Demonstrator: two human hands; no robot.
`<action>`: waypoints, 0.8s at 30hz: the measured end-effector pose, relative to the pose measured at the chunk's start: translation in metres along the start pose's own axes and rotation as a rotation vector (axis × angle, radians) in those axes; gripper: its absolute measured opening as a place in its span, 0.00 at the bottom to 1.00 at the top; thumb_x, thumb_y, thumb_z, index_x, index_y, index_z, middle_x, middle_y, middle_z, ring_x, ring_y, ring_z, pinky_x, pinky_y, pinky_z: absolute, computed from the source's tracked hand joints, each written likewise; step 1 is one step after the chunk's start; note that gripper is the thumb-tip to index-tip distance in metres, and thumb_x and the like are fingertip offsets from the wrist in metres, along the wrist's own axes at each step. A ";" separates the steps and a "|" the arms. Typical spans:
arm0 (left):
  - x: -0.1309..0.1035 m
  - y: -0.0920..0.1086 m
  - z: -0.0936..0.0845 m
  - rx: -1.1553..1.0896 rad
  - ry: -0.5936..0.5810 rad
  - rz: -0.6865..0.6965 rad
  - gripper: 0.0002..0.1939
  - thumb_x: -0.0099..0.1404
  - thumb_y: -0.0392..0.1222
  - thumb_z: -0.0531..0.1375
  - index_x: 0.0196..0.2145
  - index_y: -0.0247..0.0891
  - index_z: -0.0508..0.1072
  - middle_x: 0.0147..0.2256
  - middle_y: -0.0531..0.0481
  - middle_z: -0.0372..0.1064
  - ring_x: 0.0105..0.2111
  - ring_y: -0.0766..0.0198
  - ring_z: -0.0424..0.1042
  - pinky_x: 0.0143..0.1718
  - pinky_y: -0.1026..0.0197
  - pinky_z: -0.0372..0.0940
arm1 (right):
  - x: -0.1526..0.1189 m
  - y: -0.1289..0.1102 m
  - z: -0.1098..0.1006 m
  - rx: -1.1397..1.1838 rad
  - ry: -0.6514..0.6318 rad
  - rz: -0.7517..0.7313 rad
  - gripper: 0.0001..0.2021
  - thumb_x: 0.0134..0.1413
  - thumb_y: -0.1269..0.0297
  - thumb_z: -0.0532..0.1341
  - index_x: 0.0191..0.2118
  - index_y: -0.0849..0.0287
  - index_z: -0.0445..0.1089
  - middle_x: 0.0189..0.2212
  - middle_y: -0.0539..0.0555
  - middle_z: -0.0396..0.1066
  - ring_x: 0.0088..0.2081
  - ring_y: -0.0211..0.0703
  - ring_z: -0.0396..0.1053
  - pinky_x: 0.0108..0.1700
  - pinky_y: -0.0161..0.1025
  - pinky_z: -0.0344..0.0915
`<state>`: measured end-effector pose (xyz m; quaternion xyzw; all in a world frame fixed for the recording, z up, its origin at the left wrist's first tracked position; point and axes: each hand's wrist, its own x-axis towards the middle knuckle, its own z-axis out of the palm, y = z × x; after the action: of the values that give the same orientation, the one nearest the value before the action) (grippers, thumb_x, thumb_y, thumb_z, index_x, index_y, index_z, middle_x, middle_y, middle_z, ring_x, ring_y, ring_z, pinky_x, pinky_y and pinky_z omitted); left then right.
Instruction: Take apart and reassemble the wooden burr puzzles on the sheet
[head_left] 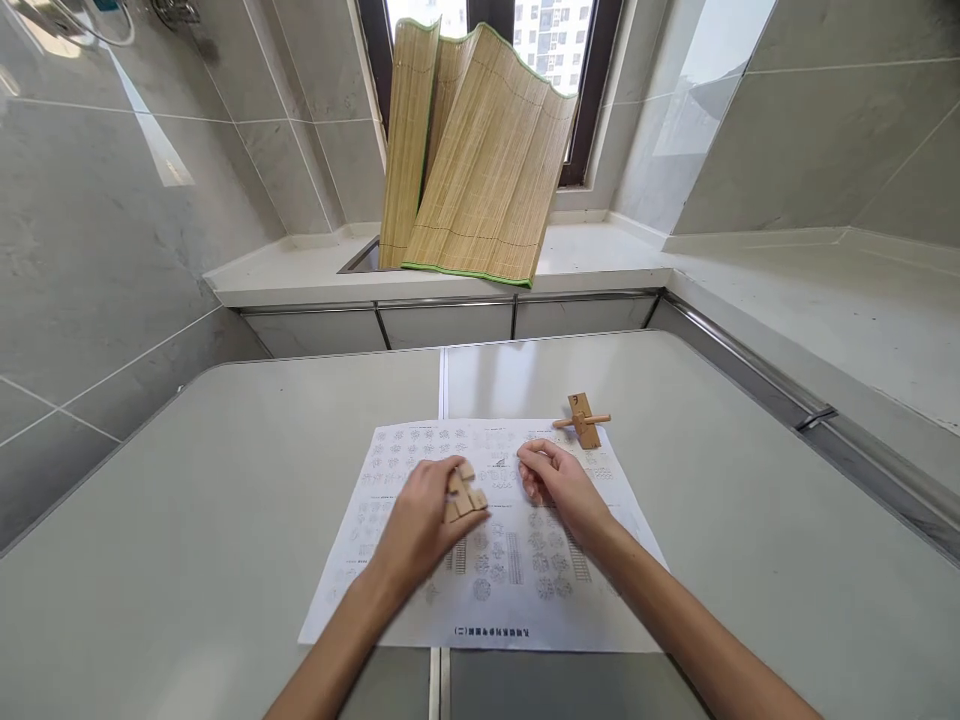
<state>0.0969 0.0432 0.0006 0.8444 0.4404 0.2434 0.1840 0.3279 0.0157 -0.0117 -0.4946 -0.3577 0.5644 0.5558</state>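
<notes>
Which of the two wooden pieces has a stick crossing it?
A stick crosses the piece at the paper's far right corner, beyond the right hand; the other piece, notched, is in the left hand, with none showing.

The head camera looks forward and down over the tabletop (247, 510), the left hand (429, 500) and right hand (559, 485) near. Its top edge reaches a window (551, 45), well beyond.

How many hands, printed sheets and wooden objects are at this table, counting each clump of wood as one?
Hands: 2 (left hand, right hand)
Printed sheet: 1
Wooden objects: 2 (held clump, crossed pieces by the sheet's far right corner)
Total: 5
</notes>
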 end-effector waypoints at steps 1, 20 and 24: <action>0.004 0.006 0.009 -0.010 -0.035 0.044 0.32 0.62 0.49 0.72 0.59 0.43 0.65 0.51 0.43 0.71 0.50 0.48 0.72 0.50 0.47 0.71 | 0.000 0.001 0.000 -0.030 -0.007 -0.013 0.18 0.57 0.47 0.68 0.34 0.56 0.68 0.25 0.46 0.67 0.22 0.35 0.59 0.26 0.35 0.57; 0.002 -0.012 -0.016 -0.346 -0.114 -0.128 0.35 0.60 0.56 0.72 0.60 0.46 0.67 0.42 0.49 0.69 0.46 0.53 0.71 0.52 0.50 0.67 | -0.006 0.001 -0.013 -0.902 -0.329 -0.360 0.15 0.50 0.51 0.75 0.39 0.51 0.76 0.17 0.43 0.64 0.21 0.39 0.61 0.28 0.35 0.49; 0.000 -0.011 -0.014 -0.479 -0.098 -0.183 0.36 0.60 0.55 0.72 0.62 0.46 0.65 0.34 0.54 0.65 0.38 0.58 0.69 0.48 0.54 0.67 | -0.005 0.004 -0.012 -0.905 -0.309 -0.372 0.10 0.53 0.55 0.73 0.35 0.52 0.76 0.19 0.45 0.68 0.21 0.39 0.62 0.28 0.36 0.51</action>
<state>0.0813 0.0505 0.0062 0.7441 0.4355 0.2818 0.4211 0.3381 0.0082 -0.0179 -0.5244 -0.7261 0.3112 0.3177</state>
